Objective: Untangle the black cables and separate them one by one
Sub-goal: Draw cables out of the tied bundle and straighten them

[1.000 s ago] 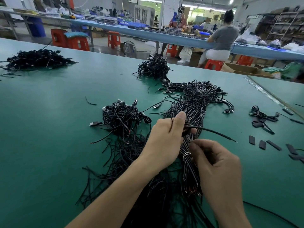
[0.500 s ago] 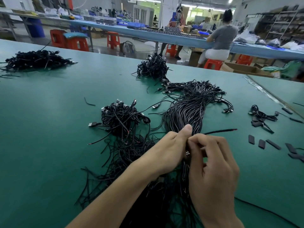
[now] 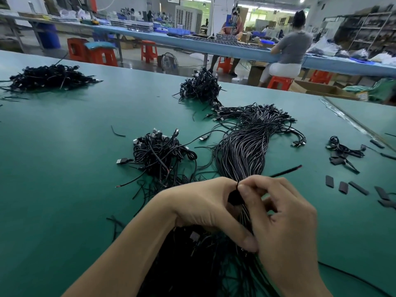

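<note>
Between the hands: the left hand (image 3: 205, 206) clamps the neck of the black cable bundle (image 3: 242, 151), apparently to steady it. The right hand (image 3: 285, 228) pinches one strand (image 3: 237, 185) just above that grip, likely to draw it free. The bundle fans out beyond both.

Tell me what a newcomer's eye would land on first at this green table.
First come the left hand and right hand, together at near centre. Both grip the narrow waist of a long bundle of black cables, which fans out toward the far right. Next come the knotted piles on the green table: a tangled heap just left of the bundle, a far heap near the back edge, and a far-left pile.
</note>
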Available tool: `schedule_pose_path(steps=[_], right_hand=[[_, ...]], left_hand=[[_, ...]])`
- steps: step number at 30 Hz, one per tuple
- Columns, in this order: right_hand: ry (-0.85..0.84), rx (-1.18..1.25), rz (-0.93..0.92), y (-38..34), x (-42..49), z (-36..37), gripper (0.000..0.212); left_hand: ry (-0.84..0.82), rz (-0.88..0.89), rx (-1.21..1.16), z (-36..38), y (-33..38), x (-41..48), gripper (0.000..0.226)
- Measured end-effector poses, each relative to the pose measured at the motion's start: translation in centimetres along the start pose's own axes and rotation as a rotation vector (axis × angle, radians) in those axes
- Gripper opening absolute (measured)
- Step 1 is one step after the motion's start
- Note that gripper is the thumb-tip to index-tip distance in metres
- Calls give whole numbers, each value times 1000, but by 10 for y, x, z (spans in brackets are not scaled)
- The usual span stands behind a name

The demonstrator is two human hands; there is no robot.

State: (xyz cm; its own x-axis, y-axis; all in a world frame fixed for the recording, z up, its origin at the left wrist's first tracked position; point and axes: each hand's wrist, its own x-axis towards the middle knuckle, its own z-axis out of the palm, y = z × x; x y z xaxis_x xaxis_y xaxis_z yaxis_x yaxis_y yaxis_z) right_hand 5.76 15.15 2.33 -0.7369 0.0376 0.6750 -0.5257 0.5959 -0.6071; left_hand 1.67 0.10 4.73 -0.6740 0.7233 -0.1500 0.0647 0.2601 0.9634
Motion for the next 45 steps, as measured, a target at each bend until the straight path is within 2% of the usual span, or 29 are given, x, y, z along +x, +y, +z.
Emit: schedule_pose_path(steps=[4, 6, 8, 10, 13, 18, 20, 21, 24, 27, 30, 35, 39, 41, 45], right_hand=[[17, -149, -36, 0, -4, 1, 8], [27, -200, -58, -3, -7, 6, 5], [30, -211, -76, -4, -9, 11, 6], [19, -198, -92, -4, -10, 12, 7], [12, -227, -120, -1, -8, 9, 12], [-58, -209, -105, 3, -5, 7, 17], [-88, -203, -100, 3, -5, 6, 7], [-108, -195, -93, 2, -5, 5, 4], [-174, -193, -63, 0, -5, 4, 21], [-230, -191, -40, -1, -5, 2, 33], [-272, -208, -61, -1, -3, 0, 34], [-225, -202, -111, 4, -1, -3, 40], [-182, -223, -152, 6, -3, 0, 33], [-134, -229, -185, 8, -3, 1, 28], [-13, -242, -238, 10, -3, 3, 32]], left_hand=[[206, -24, 303, 7, -1, 9, 14], [289, -28, 350, 9, -2, 13, 6], [328, -51, 370, 10, -3, 15, 14], [335, -37, 349, 10, -4, 15, 17], [339, -37, 326, 12, -4, 16, 11], [310, -78, 349, 13, -3, 15, 30], [308, -105, 385, 13, -4, 17, 32], [311, -127, 403, 13, -4, 18, 30], [309, -181, 417, 13, -6, 20, 19], [307, -194, 421, 13, -8, 19, 18], [306, -206, 460, 12, -7, 19, 17], [279, -229, 514, 12, -8, 20, 20], [288, -216, 627, 14, -5, 22, 4], [310, -179, 558, 14, -5, 23, 8], [321, -29, 169, 18, -3, 17, 25]])
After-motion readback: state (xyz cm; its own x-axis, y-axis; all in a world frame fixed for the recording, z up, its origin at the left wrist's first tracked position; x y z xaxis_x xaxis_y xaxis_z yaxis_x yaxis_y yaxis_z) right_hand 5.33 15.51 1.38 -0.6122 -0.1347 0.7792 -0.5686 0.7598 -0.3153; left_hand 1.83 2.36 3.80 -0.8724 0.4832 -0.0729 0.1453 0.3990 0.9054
